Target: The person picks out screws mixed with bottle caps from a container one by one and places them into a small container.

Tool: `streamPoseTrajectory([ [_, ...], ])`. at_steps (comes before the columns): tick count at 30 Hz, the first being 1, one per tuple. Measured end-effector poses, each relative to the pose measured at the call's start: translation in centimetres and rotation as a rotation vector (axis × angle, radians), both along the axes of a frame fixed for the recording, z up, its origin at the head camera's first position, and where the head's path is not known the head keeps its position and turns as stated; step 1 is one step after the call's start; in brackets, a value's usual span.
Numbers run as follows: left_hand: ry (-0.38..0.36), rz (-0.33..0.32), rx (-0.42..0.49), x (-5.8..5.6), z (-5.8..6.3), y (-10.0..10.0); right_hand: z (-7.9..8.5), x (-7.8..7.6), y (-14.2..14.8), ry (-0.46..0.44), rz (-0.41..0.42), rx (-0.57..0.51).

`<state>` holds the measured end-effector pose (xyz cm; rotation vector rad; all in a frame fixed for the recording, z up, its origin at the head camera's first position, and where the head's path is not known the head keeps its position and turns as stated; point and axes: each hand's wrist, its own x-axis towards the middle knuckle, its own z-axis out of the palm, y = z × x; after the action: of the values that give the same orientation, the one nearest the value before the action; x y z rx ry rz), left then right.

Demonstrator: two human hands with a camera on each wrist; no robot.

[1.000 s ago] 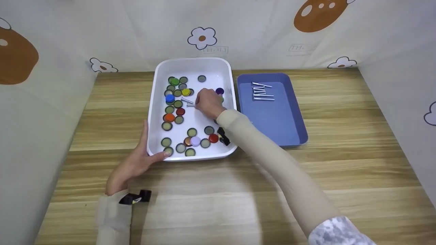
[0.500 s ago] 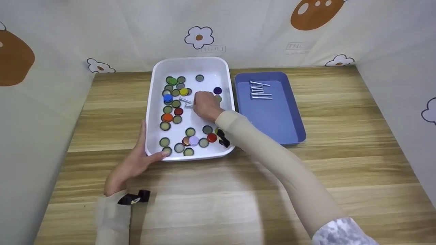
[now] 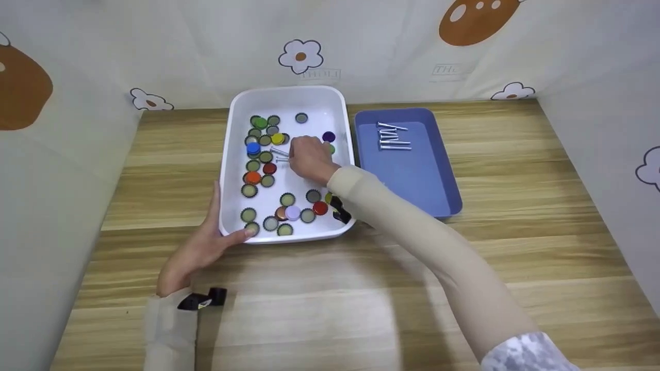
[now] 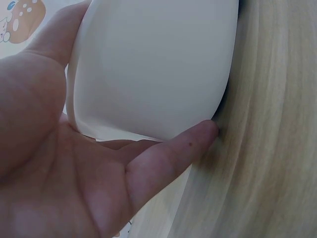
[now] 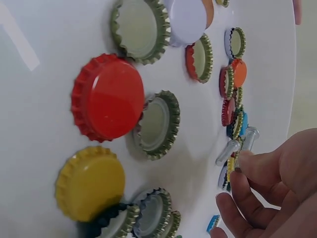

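Observation:
In the head view, my left hand (image 3: 203,245) holds the near left corner of a white tray (image 3: 225,170), the thumb over its rim. The left wrist view shows fingers of that hand along the tray's outer wall (image 4: 153,64). Inside the tray, my right hand (image 3: 311,158) pinches a silver bolt (image 5: 250,139) between thumb and fingers, its head end sticking out. Another bolt (image 5: 228,152) lies close beside it. Several bottle caps surround them, among them a red cap (image 5: 109,97) and a yellow cap (image 5: 91,183). The right fingertips are hidden in the head view.
A blue tray (image 3: 412,180) stands just right of the white one, with several bolts (image 3: 394,148) lying near its far end. Both trays are on a wooden table (image 3: 309,299). A patterned curtain (image 3: 381,51) encloses the back and sides.
My right hand has shifted slightly left over the bolts, and the bolts' visible ends have moved a little. The left hand keeps its hold on the white tray. The head view has drifted slightly.

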<state>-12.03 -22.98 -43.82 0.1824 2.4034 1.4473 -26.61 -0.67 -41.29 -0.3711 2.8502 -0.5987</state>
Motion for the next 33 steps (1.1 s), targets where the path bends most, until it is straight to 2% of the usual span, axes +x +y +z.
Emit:
streamPoseTrajectory([
  [10, 0.004, -0.008, -0.007, -0.1, -0.2, 0.0, 1.5, -0.1, 0.1, -0.005, 0.014, -0.034],
  [18, -0.025, 0.005, -0.035, -0.2, -0.1, -0.1, 2.5, -0.3, 0.7, 0.005, 0.045, -0.031],
  [25, 0.016, -0.005, -0.03, -0.1, -0.1, -0.3, 3.5, -0.6, 1.7, 0.022, 0.033, -0.016],
  [33, -0.026, -0.001, -0.047, -0.1, -0.1, -0.1, 3.8, -1.3, 3.6, 0.015, 0.065, -0.043],
])
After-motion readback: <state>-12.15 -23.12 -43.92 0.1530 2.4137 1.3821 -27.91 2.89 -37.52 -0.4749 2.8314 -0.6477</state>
